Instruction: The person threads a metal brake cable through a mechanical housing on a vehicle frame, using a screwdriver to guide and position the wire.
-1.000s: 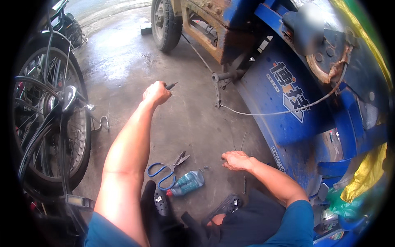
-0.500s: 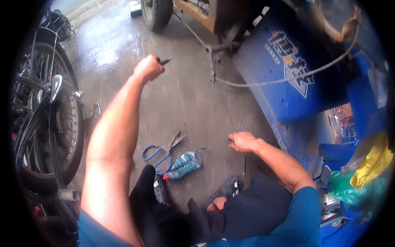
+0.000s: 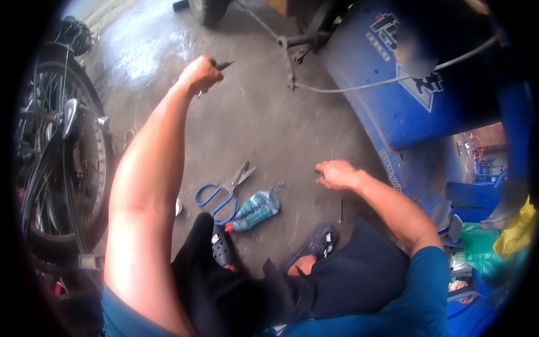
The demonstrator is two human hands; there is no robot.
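My left hand (image 3: 199,76) is closed around a dark, pointed tool (image 3: 224,64), out over the concrete floor. My right hand (image 3: 337,175) has curled fingers at the right; thin, faint wires (image 3: 334,147) show just beyond it, and what it grips is too small to make out. Between my arms lie blue-handled scissors (image 3: 240,177) and a crumpled clear bottle (image 3: 255,210) with a red cap, close to my feet. A slim rod (image 3: 341,210) is below my right hand.
A bicycle (image 3: 92,163) stands at the left. At the right are a blue machine panel (image 3: 359,62), a steel cable (image 3: 359,85) running to a linkage (image 3: 289,64), and green (image 3: 477,247) and yellow (image 3: 514,230) plastic. A tire (image 3: 208,8) stands at the back.
The view has shifted, so floor and objects sit higher in the picture. My right hand has moved slightly rightward from the scissors. My left hand keeps its hold on the tool.
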